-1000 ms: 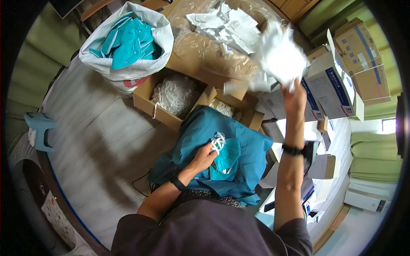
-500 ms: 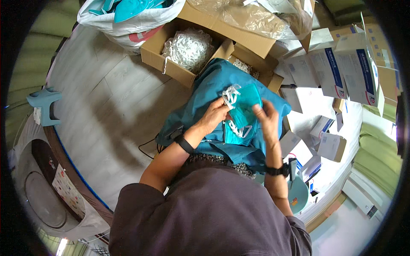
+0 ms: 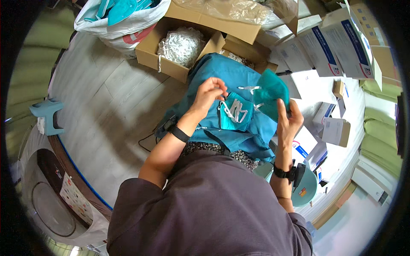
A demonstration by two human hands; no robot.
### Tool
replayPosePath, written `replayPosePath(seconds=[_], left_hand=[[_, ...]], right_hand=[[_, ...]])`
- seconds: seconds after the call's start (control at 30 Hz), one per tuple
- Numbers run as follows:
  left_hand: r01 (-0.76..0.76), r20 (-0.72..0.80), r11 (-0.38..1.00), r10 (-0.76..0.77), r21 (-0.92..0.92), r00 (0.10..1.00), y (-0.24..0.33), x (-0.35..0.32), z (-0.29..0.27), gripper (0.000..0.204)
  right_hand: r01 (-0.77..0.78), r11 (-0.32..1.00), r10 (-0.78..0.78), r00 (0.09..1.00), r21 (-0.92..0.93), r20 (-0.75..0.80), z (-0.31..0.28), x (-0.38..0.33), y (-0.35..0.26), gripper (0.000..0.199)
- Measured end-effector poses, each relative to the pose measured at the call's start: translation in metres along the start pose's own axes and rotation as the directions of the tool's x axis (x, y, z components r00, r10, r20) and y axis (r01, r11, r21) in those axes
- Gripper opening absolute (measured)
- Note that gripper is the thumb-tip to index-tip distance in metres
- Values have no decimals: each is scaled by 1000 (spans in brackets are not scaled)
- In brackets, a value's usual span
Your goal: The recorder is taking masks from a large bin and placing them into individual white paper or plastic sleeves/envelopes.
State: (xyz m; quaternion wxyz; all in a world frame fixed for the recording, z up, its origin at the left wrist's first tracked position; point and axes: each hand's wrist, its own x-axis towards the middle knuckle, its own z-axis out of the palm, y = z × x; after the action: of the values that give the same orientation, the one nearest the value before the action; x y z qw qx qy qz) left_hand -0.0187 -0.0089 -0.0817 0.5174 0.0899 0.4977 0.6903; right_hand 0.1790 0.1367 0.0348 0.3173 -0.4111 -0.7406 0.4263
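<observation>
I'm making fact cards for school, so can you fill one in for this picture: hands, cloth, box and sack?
Right hand: holds a teal face mask
Left hand: fingers curled, grip unclear
Blue-green cloth: a second teal mask, with white straps, lies on it
Open cardboard box: tangled white strips
White sack: teal mask-shaped pieces

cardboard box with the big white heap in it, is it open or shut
Open: nothing covers the top of the cardboard box, and the heap of white straps shows inside, one strand hanging over the near wall.
</observation>
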Motion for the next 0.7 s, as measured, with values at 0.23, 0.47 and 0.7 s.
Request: replayPosePath(seconds=[0.23, 0.47, 0.7], left_hand=[[-597, 461, 579, 384, 555, 800, 46, -7, 67, 56], [-668, 376, 480, 570, 569, 730, 46, -6, 96, 23], [-576, 384, 598, 429, 558, 817, 41, -12, 96, 19]], right_hand=[[122, 991, -118, 991, -63, 68, -23, -1, -3, 18], [-26, 992, 30, 999, 121, -33, -29, 2, -10, 19], [-33, 990, 45, 995, 138, -85, -27, 2, -14, 20]])
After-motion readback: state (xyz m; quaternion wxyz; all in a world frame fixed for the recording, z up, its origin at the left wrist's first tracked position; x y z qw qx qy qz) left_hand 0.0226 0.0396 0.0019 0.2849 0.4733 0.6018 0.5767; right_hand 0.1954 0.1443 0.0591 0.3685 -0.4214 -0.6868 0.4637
